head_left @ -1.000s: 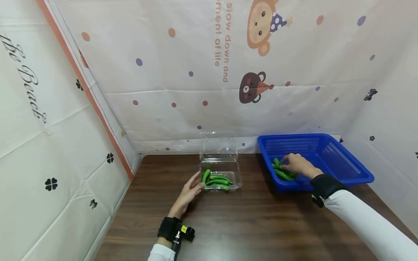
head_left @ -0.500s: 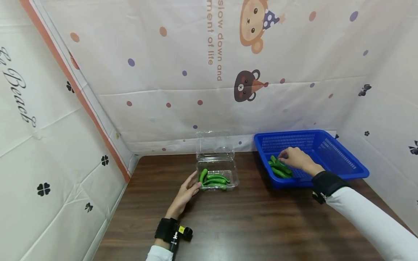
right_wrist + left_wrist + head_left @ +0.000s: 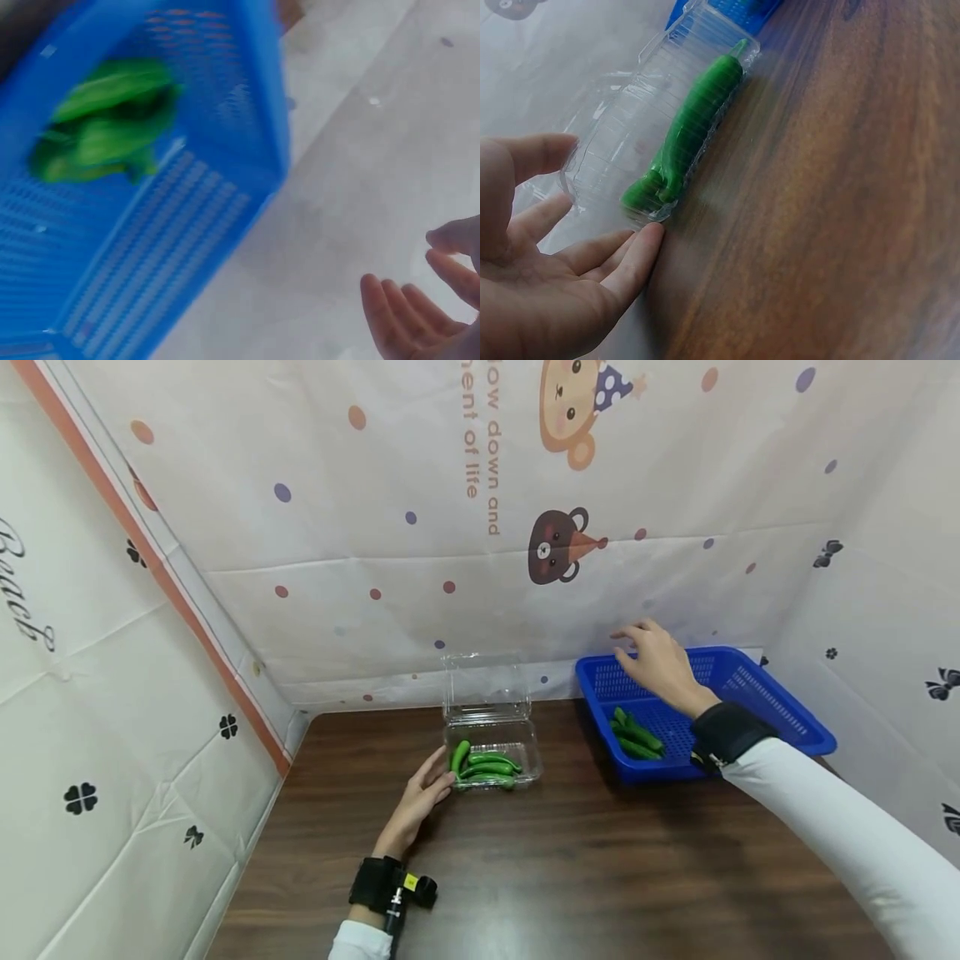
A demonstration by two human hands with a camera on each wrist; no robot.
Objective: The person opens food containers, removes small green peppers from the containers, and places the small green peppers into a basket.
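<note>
A clear plastic clamshell box [image 3: 491,752] with its lid up stands mid-table and holds several green peppers [image 3: 486,767] [image 3: 692,129]. My left hand [image 3: 422,795] [image 3: 547,262] rests open with straight fingers touching the box's left end. A blue basket [image 3: 757,693] [image 3: 150,225] at the right holds several green peppers [image 3: 636,735] [image 3: 105,124]. My right hand [image 3: 654,658] [image 3: 420,307] hovers open and empty above the basket's back left rim, fingers relaxed.
The dark wooden table [image 3: 570,868] is walled in by patterned white cloth [image 3: 375,527] at the back and on both sides. The basket sits against the back right corner.
My right hand has lifted out of the basket, away from the peppers, and now hangs empty above its rim. The left hand stays at the box.
</note>
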